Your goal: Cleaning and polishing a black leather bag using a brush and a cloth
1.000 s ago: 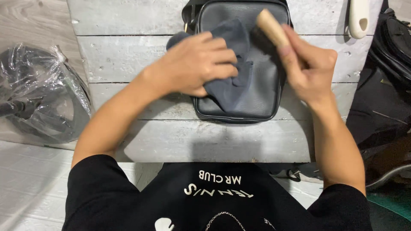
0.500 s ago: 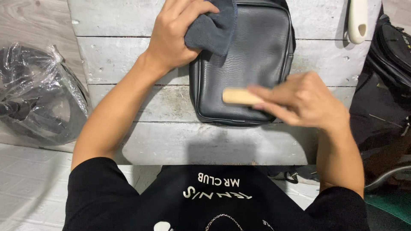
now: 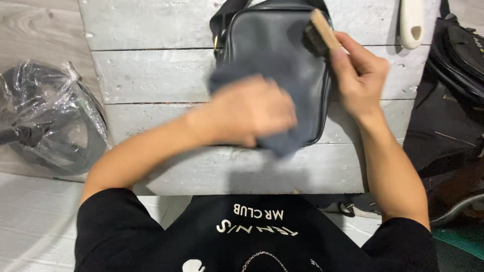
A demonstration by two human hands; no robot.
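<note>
Fingers of left hand curled on grey cloth, blurred, over near edge of black leather bag lying flat on whitewashed plank table. Right hand clamped on wooden brush at bag's far corner. Judged: bag soft, smooth, probably slippery; steady by its body or strap.

I note the small black shoulder bag: smooth leather-like skin, soft sheen. The grey-blue cloth on it looks matt and soft. The brush with pale wooden back shows bare, unvarnished-looking wood and dark bristles. The whitewashed plank tabletop is rough, worn, matt. The clear plastic wrap at the left is crinkled and glossy.
</note>
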